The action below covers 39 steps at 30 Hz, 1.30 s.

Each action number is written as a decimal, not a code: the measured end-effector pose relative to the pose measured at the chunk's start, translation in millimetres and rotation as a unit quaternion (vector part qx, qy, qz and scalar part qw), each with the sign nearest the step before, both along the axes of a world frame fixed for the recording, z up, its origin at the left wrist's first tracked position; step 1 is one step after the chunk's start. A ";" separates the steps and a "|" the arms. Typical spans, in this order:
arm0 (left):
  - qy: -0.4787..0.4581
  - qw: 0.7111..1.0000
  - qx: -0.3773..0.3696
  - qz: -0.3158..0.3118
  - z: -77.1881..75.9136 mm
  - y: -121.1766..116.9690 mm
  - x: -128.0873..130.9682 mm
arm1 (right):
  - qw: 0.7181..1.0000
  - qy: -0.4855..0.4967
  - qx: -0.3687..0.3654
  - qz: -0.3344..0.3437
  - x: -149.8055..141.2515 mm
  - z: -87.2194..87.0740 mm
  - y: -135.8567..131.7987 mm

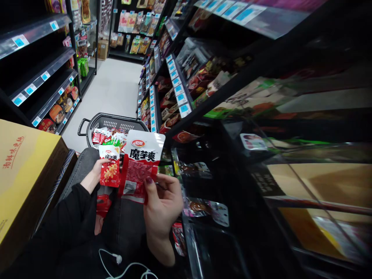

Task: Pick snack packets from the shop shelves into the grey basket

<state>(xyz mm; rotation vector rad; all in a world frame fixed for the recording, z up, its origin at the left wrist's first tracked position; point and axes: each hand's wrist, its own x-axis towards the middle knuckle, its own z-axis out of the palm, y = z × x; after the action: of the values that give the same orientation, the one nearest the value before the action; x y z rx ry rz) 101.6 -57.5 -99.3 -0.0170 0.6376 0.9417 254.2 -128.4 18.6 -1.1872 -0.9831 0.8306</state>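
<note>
My right hand [164, 201] pinches a red and white snack packet [142, 155] between thumb and fingers, its printed text and barcode turned toward me. Left of it, my left hand [95, 172] grips a smaller-looking red and white snack packet [109, 172] with a picture of the food on it. Another red packet [103, 205] lies on my lap, partly covered by my arm. Just beyond both hands stands a grey shopping basket [119, 122] with several red, white and green packets [101, 135] in it. The held packets hide part of the basket.
A yellow carton [26, 166] stands close on my left. Black shelves with price tags [43, 77] line the left side, and packed shelves [178, 83] rise close on the right. White earphones [117, 258] hang over my lap. The pale aisle floor [114, 85] runs to a far rack.
</note>
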 end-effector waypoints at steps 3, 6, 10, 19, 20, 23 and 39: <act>0.002 1.000 0.005 0.003 1.9 0.0 0.0 | 0.996 0.077 -0.019 0.029 0.9 1.8 1.6; 0.013 1.000 0.002 0.004 5.7 -0.2 0.6 | 0.953 0.245 -0.091 0.156 4.1 6.4 5.6; 0.022 1.000 -0.004 0.005 6.1 -0.6 0.9 | 0.835 0.444 -0.140 0.294 9.7 7.7 7.6; 0.006 1.000 0.004 0.004 2.0 -0.3 -0.7 | 0.931 0.285 -0.094 0.207 5.4 3.9 9.2; 0.003 1.000 0.004 0.005 1.5 -0.2 -0.7 | 0.953 0.237 -0.082 0.170 2.9 4.5 9.8; 0.006 1.000 -0.001 0.018 -2.9 1.0 -0.6 | 0.992 0.100 -0.040 0.066 -5.3 8.6 10.4; 0.008 0.998 -0.013 0.056 2.5 3.4 -1.6 | 0.979 -0.001 -0.182 0.096 26.2 -72.6 60.2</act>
<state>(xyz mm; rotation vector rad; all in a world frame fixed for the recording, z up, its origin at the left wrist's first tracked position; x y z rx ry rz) 99.9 -54.0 -96.8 -0.0680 0.6694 1.0436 280.4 -68.1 -54.0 -1.4177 -0.9833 1.2005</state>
